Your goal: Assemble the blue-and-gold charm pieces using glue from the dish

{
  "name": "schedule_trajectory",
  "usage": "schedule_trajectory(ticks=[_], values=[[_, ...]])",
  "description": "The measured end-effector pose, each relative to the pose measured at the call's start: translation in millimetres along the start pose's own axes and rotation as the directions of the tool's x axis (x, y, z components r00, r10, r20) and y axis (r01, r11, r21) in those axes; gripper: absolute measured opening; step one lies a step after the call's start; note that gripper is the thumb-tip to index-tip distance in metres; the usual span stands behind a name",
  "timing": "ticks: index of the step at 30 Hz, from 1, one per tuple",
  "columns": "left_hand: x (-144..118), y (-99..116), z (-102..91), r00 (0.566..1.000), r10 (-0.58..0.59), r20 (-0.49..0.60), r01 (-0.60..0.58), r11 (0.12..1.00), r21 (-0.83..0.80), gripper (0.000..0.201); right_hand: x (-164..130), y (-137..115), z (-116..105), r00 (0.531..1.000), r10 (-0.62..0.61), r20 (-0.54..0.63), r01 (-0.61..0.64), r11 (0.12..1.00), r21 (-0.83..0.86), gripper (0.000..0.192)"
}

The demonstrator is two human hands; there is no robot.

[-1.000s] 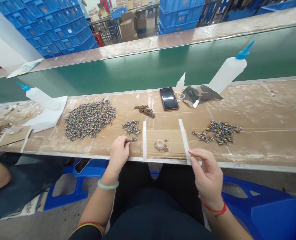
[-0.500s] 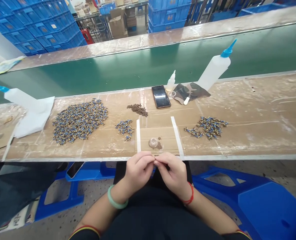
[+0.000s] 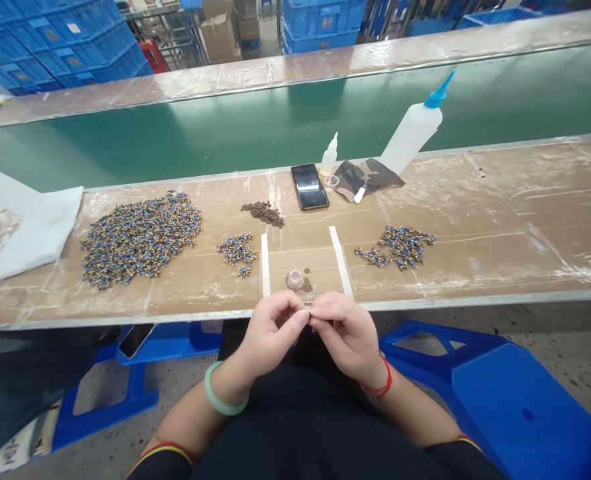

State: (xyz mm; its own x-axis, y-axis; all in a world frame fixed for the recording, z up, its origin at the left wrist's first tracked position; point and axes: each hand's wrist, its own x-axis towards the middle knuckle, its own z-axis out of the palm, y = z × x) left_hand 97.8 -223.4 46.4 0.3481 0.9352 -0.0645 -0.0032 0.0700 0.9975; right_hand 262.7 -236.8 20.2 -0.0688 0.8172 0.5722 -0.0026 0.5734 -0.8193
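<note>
Just off the near edge of the workbench (image 3: 475, 267), over my lap, I hold my left hand (image 3: 270, 333) and right hand (image 3: 348, 333) together, fingertips meeting. Between them I pinch a tiny part (image 3: 308, 311), both hands' thumbs and forefingers closed on it; it is too small to tell its shape. Right beyond my hands, on the bench between two white tape strips (image 3: 264, 263), sits a small clear dish (image 3: 294, 279) with brown bits beside it. To the left lie a small pile of blue-and-brass pieces (image 3: 236, 249) and, further left, a big heap (image 3: 138, 237) of the same. Another pile (image 3: 398, 245) lies to the right. Farther back rest a dark brown cluster (image 3: 264, 213), a phone (image 3: 309, 186), a small dropper bottle (image 3: 329, 155) and a large squeeze bottle (image 3: 412, 133) with a blue nozzle, near the green conveyor belt (image 3: 225, 137).
</note>
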Motion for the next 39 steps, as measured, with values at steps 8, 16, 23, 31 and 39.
schedule_trajectory(ticks=[8,16,23,31,39], values=[[2.1,-10.7,1.2,0.995,-0.034,0.094,0.048,0.986,-0.159,0.056,-5.8,7.7,5.4,0.982,0.183,-0.048,-0.173,0.971,0.166,0.007],[80.7,3.1,-60.5,0.965,0.194,-0.175,-0.052,0.799,0.599,0.026,6.9,22.3,-4.9,0.871,0.481,-0.099,-0.38,0.789,0.483,0.03],[138.4,-6.9,-105.2,0.989,0.132,-0.059,0.017,0.3,0.954,0.006,20.0,16.1,1.1,0.823,0.565,-0.062,-0.403,0.658,0.636,0.039],[141.9,-22.5,-105.5,0.991,0.131,-0.023,-0.004,0.203,0.979,0.006,-2.9,54.8,-22.8,0.805,0.504,-0.312,-0.412,0.854,0.317,0.034],[143.3,-13.5,-101.1,0.994,0.092,-0.062,0.04,0.231,0.972,0.02,-9.0,72.9,-29.5,0.854,0.358,-0.377,-0.368,0.929,0.047,0.027]])
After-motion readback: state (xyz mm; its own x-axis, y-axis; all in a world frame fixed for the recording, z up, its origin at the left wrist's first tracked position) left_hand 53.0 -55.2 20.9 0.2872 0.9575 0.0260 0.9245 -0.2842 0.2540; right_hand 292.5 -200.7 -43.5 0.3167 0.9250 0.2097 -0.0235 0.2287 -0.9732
